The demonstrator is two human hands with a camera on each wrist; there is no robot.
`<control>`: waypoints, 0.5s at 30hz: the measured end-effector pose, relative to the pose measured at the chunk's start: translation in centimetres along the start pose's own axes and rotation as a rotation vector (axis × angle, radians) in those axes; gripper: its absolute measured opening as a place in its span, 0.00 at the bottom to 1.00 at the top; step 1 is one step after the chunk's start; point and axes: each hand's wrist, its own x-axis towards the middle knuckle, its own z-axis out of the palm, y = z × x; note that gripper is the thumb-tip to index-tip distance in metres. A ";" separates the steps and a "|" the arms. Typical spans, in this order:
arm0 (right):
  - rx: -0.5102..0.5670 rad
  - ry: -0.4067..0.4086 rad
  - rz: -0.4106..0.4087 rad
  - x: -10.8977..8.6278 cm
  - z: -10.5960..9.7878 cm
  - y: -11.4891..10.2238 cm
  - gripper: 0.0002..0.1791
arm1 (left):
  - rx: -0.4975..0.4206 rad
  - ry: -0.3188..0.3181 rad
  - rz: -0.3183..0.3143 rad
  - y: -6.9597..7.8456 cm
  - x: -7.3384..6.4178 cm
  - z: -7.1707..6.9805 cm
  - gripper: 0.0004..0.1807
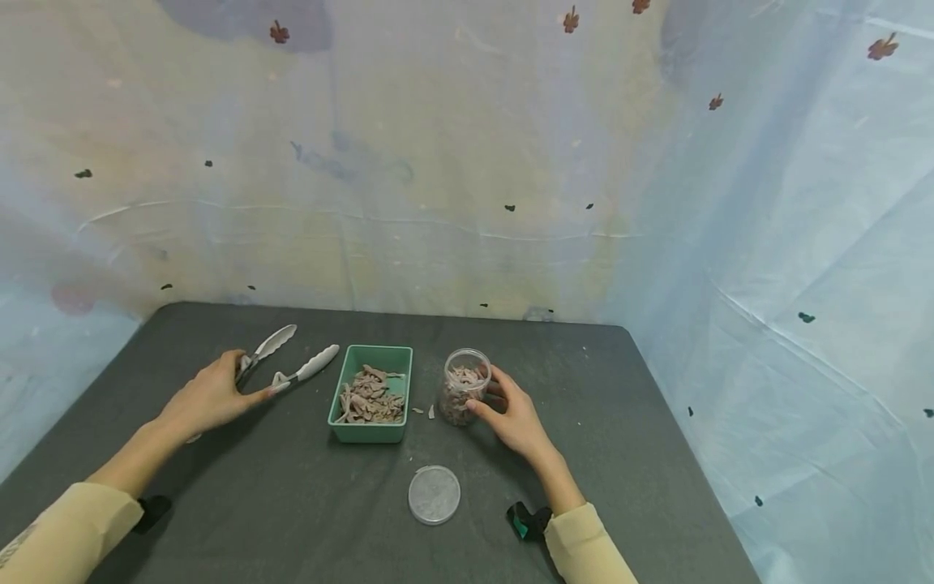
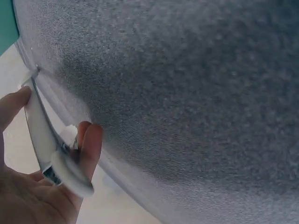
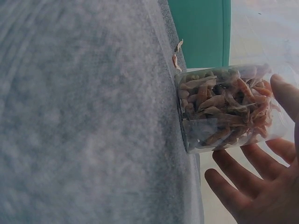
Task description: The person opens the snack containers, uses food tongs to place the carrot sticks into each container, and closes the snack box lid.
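My left hand (image 1: 212,396) holds a pair of tongs (image 1: 272,341) with pale scalloped tips; thumb and fingers lie on opposite arms, which are spread apart. Part of the tongs (image 2: 39,126) shows in the left wrist view. A clear jar (image 1: 456,397) filled with dried brownish strips stands upright, and my right hand (image 1: 520,418) holds its right side, thumb in front and fingers behind. More such strips (image 1: 370,396) lie in a green rectangular tray (image 1: 368,435) between the hands. In the right wrist view the jar (image 3: 219,109) is packed nearly to its mouth.
A round clear lid (image 1: 434,495) lies on the dark table (image 1: 328,519), nearer me than the jar. A few loose bits (image 1: 430,412) are between tray and jar. Patterned sheeting (image 1: 452,162) hangs behind the table and along its right side.
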 end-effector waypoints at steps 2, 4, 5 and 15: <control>0.005 0.001 0.001 -0.1 0.0 -0.1 0.41 | -0.015 -0.016 0.012 -0.1 -0.1 0.0 0.57; 0.006 0.003 0.003 -0.1 0.0 -0.1 0.40 | -0.019 -0.021 0.015 -0.1 -0.3 0.0 0.57; 0.008 0.004 0.003 -0.1 -0.1 -0.1 0.40 | -0.013 -0.021 0.014 -0.1 -0.3 0.0 0.57; 0.008 0.005 -0.018 0.0 0.0 0.0 0.39 | 0.060 -0.032 -0.022 -0.5 -0.7 0.7 0.61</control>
